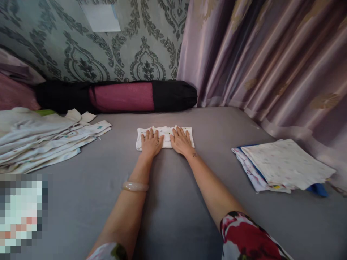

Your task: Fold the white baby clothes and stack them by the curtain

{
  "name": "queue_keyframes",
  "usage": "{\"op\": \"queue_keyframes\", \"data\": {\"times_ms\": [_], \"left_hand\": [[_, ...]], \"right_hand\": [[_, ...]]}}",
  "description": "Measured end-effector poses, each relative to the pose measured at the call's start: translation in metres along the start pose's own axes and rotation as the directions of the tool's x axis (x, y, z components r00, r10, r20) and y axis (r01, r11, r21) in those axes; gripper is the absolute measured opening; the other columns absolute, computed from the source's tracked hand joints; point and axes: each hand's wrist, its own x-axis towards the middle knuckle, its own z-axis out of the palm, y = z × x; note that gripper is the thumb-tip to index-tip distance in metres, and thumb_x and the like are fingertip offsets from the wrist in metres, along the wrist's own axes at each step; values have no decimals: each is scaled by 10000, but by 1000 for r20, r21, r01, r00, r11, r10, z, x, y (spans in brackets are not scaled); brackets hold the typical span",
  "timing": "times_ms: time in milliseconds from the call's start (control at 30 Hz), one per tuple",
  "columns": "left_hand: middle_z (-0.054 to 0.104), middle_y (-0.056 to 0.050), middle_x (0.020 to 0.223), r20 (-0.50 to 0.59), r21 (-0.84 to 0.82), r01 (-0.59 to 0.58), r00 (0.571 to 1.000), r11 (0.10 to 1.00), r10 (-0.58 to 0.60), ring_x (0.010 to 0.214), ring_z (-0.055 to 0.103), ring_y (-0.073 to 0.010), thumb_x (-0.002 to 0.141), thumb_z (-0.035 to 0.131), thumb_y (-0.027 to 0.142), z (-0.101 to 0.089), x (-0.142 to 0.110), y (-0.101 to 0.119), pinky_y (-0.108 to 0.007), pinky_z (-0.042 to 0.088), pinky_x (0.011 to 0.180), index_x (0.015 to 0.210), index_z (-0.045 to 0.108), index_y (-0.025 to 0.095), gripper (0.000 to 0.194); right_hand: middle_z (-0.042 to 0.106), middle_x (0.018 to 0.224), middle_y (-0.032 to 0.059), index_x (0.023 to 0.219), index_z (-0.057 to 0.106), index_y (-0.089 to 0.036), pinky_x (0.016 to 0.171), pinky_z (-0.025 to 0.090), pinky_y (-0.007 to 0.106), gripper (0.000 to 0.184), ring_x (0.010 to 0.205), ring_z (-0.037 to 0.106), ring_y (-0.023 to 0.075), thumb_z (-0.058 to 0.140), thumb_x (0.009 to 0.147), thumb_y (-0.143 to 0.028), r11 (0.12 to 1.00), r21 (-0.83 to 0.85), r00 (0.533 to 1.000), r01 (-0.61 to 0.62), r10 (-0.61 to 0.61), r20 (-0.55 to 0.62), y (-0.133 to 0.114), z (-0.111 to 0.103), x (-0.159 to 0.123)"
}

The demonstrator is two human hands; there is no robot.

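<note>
A white printed cloth (166,143), folded into a long flat rectangle, lies on the grey sheet (173,202) in front of me. My left hand (151,143) rests palm down on its left part, fingers spread. On the right part, my right hand (182,141) also lies flat with its fingers apart. The hands are a short gap apart, and the cloth's middle shows between them. Both palms hide parts of the cloth beneath. Neither hand grips it.
Light printed clothes (54,135) lie heaped at the left. Flat folded cloths (287,162) are stacked at the right, with blue fabric under them. Along the patterned wall lies a long black and maroon bag (124,96). Purple curtains (260,54) hang at the right.
</note>
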Motion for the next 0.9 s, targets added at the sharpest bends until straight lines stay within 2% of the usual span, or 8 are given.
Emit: {"op": "queue_keyframes", "data": {"times_ms": [167, 267, 367, 467, 567, 800, 900], "left_hand": [[237, -131, 1582, 10, -2, 1, 1000, 1000, -1, 1462, 191, -307, 959, 168, 508, -3, 0, 0, -523, 137, 1174, 1488, 340, 142, 666], [265, -151, 1571, -15, 6, 0, 1000, 1000, 0, 1455, 212, -318, 962, 180, 489, -5, -1, 3, -527, 153, 1168, 1473, 360, 122, 655], [298, -165, 1556, -69, 20, -8, 998, 1000, 10, 1454, 213, -315, 968, 181, 436, -6, -2, 6, -526, 156, 1167, 1459, 376, 101, 627], [293, -143, 1563, -43, 3, -12, 999, 1000, 13, 1455, 216, -298, 970, 172, 388, -5, 0, 6, -527, 160, 1167, 1460, 379, 122, 594], [271, -134, 1573, 18, -22, -5, 1000, 1000, 5, 1456, 217, -295, 971, 184, 386, -3, 1, 4, -529, 164, 1166, 1468, 367, 143, 583], [299, -132, 1562, -8, -68, -14, 1000, 998, 13, 1446, 243, -302, 973, 259, 392, -3, 2, 1, -530, 179, 1163, 1439, 407, 151, 545], [410, -144, 1500, -71, -158, -39, 997, 987, 29, 1393, 358, -276, 966, 313, 329, -7, 7, -5, -479, 266, 1141, 1380, 467, 143, 480]], "right_hand": [[252, 1577, 117, 1494, 326, -124, 1177, 76, 470, 579, 1457, 186, 246, 193, 1007, -406, 1000, 1, 1000, -5, 5, 7, 0, -2, 0], [274, 1568, 125, 1487, 341, -128, 1175, 43, 494, 562, 1455, 193, 250, 201, 1007, -384, 1000, -12, 999, 3, -3, -44, -6, -4, -1], [283, 1568, 108, 1494, 332, -149, 1178, 18, 481, 546, 1459, 180, 230, 201, 1009, -365, 997, -21, 994, 68, -69, -90, -17, -4, -2], [286, 1569, 81, 1493, 336, -162, 1182, 55, 455, 536, 1454, 197, 217, 203, 1009, -352, 993, -6, 992, 121, -121, -45, -28, 0, -2], [305, 1562, 73, 1484, 354, -167, 1177, 101, 442, 527, 1444, 225, 217, 214, 1008, -343, 993, 0, 993, 116, -116, -17, -32, 4, -1], [309, 1559, 81, 1483, 353, -147, 1172, 125, 460, 530, 1442, 230, 228, 234, 1000, -330, 993, 15, 993, 116, -116, 9, -30, 1, -2], [301, 1561, 93, 1482, 350, -126, 1167, 141, 489, 536, 1440, 235, 248, 245, 991, -314, 993, 26, 993, 112, -113, 42, -32, -4, -1]]}}
